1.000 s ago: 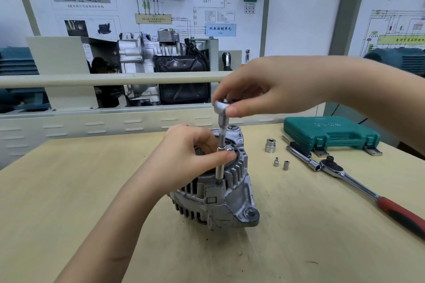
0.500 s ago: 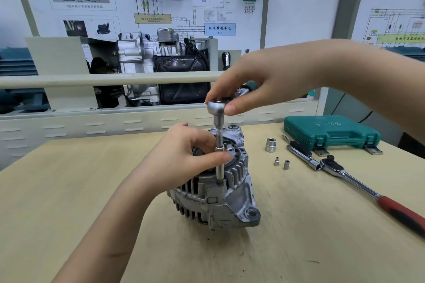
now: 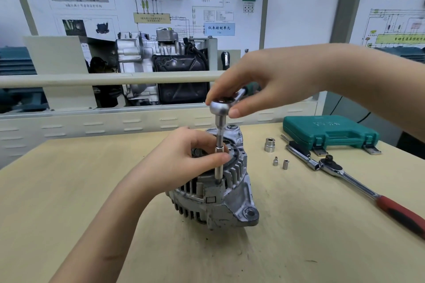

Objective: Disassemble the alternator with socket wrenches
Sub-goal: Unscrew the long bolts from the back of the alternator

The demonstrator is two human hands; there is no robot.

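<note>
A silver finned alternator (image 3: 220, 200) stands in the middle of the wooden table (image 3: 69, 190). A small ratchet wrench (image 3: 220, 107) with a long extension bar (image 3: 219, 151) stands upright, its socket seated on a bolt at the alternator's top edge. My right hand (image 3: 259, 82) pinches the ratchet's round head from above, the green handle pointing away behind the fingers. My left hand (image 3: 184, 158) rests on top of the alternator and pinches the extension bar between thumb and fingers.
To the right lie a large socket (image 3: 269, 145), two small sockets (image 3: 280, 163), a long ratchet with a red handle (image 3: 368, 193) and a shut green tool case (image 3: 328, 132). Behind the table are a rail and an engine display stand.
My right hand has turned the ratchet head, swinging its handle further away behind the fingers. The camera has dipped slightly. My left hand keeps its hold on the extension bar.
</note>
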